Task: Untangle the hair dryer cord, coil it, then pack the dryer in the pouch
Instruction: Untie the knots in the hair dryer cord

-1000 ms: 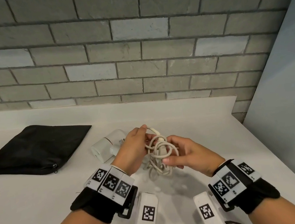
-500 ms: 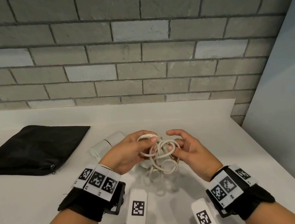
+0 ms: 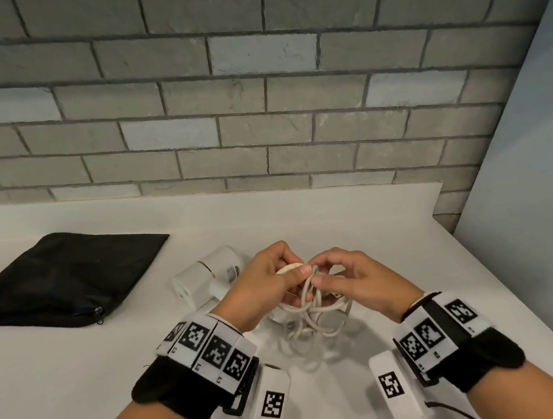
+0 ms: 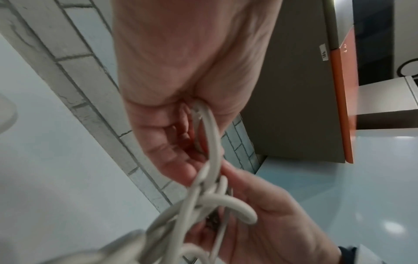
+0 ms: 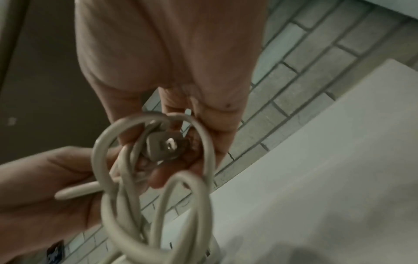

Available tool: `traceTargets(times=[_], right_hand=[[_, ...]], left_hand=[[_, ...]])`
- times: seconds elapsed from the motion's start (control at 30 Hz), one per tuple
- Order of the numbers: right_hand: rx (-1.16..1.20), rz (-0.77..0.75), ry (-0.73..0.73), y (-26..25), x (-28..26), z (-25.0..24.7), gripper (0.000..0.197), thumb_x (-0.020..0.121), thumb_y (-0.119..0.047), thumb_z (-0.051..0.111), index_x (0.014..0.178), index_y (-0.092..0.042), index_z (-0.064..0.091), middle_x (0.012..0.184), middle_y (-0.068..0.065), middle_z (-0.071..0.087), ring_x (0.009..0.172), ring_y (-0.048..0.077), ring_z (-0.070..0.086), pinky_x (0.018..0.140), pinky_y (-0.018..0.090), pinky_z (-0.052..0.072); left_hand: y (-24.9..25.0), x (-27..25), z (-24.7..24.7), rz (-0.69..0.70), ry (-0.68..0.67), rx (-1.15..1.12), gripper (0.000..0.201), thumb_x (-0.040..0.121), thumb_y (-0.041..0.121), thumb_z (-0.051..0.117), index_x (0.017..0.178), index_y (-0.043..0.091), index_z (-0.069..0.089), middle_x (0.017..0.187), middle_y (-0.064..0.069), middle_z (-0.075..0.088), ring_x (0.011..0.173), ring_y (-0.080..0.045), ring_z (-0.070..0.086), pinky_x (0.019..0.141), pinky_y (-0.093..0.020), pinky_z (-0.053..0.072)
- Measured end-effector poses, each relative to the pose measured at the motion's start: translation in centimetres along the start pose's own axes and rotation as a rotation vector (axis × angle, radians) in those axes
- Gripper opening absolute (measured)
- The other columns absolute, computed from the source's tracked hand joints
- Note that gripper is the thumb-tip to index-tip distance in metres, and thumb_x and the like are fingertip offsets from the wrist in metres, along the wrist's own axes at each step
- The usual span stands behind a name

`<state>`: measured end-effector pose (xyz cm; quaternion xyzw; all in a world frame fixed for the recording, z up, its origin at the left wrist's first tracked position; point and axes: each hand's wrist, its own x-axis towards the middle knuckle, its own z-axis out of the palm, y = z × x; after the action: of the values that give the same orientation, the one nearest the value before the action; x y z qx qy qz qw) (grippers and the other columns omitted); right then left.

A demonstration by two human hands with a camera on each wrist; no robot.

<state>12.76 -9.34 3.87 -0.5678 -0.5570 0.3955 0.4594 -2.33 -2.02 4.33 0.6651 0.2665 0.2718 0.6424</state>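
The white hair dryer point(image 3: 207, 276) lies on the white table point(image 3: 81, 386), behind my left wrist. Its cream cord point(image 3: 311, 312) hangs in tangled loops between both hands, just above the table. My left hand point(image 3: 276, 278) pinches an upper loop of the cord point(image 4: 210, 135). My right hand point(image 3: 341, 277) pinches strands of the cord beside it, fingertips almost touching the left ones. In the right wrist view the grey plug point(image 5: 167, 146) sits inside the loops point(image 5: 126, 178), held by my right fingers. The black zip pouch point(image 3: 59, 282) lies flat at the left.
A grey brick wall point(image 3: 254, 91) runs along the back of the table. The table's right edge point(image 3: 520, 302) slants close to my right wrist, with a pale floor or panel beyond.
Both hands have drawn together over the tangle. The right hand went from holding loops lower down to pinching strands at the top, next to the left fingertips.
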Motion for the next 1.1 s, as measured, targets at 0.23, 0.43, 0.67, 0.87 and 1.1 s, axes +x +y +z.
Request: traceTargets(times=[0.23, 0.43, 0.67, 0.87, 1.1], right_hand=[[0.021, 0.012, 0.104, 1.0, 0.0, -0.1, 0.012, 0.087, -0.005, 0.053, 0.087, -0.007, 0.065, 0.081, 0.012, 0.066, 0.074, 0.021, 0.062, 0.069, 0.027, 0.052], [0.096, 0.068, -0.138, 0.4, -0.8, -1.1, 0.008, 0.088, -0.004, 0.052, 0.085, -0.006, 0.059, 0.072, 0.0, 0.065, 0.064, 0.013, 0.062, 0.062, 0.022, 0.053], [0.182, -0.036, -0.056, 0.8, -1.7, -0.2, 0.006, 0.09, -0.012, 0.047, 0.087, -0.008, 0.051, 0.074, 0.003, 0.062, 0.061, 0.016, 0.064, 0.06, 0.027, 0.055], [-0.017, 0.02, -0.135, 0.9, -1.6, 1.0, 0.008, 0.083, -0.011, 0.063, 0.08, -0.008, 0.057, 0.077, 0.011, 0.062, 0.073, 0.02, 0.063, 0.062, 0.029, 0.053], [-0.237, 0.011, -0.116, 1.0, -1.1, 1.8, 0.016, 0.084, -0.03, 0.061, 0.098, -0.035, 0.056, 0.096, 0.001, 0.055, 0.08, 0.014, 0.058, 0.065, 0.017, 0.046]], left_hand=[[-0.4, 0.0, 0.4, -0.04, 0.104, -0.002, 0.018, 0.088, 0.004, 0.054, 0.073, 0.007, 0.043, 0.058, -0.01, 0.06, 0.041, -0.013, 0.06, 0.04, -0.022, 0.049], [-0.5, -0.3, -0.2, -0.09, 0.113, -0.035, 0.022, 0.09, 0.009, 0.052, 0.068, 0.011, 0.046, 0.053, -0.004, 0.058, 0.039, -0.01, 0.053, 0.04, -0.018, 0.04], [-0.2, 0.2, -0.5, 0.044, 0.437, 0.068, 0.023, 0.091, 0.013, 0.051, 0.069, 0.015, 0.045, 0.056, -0.005, 0.054, 0.041, -0.011, 0.046, 0.041, -0.019, 0.038], [1.1, 0.4, 0.3, 0.159, 0.449, -0.106, 0.013, 0.094, 0.012, 0.044, 0.082, 0.014, 0.042, 0.067, -0.006, 0.052, 0.042, -0.009, 0.049, 0.039, -0.021, 0.042], [2.7, 0.7, 0.3, 0.134, 0.293, -0.617, 0.008, 0.096, 0.011, 0.037, 0.091, 0.017, 0.04, 0.074, -0.003, 0.051, 0.057, -0.012, 0.051, 0.053, -0.022, 0.049]])
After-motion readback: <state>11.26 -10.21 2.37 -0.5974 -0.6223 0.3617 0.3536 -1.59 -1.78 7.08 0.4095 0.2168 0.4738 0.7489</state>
